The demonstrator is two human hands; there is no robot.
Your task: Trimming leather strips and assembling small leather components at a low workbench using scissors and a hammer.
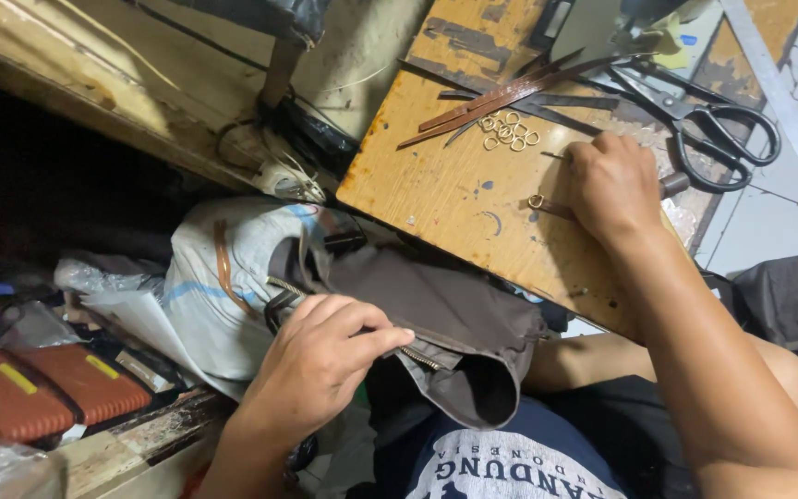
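The brown fabric bag (454, 323) hung limp off the tabletop (436, 185) edge, zipper exposed, open mouth at 5 o'clock. The brown strap (551, 207) lay flat on the tabletop at 2 o'clock from the bag, its metal ring (536, 200) at the 9 o'clock end.

Yellow labels (17, 378) on orange cases (39, 388)

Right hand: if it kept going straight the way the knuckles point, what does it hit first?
Probably the pile of small metal rings on the wooden board, just up-left of the right hand; the leather strips lie beyond. Depth is unclear.
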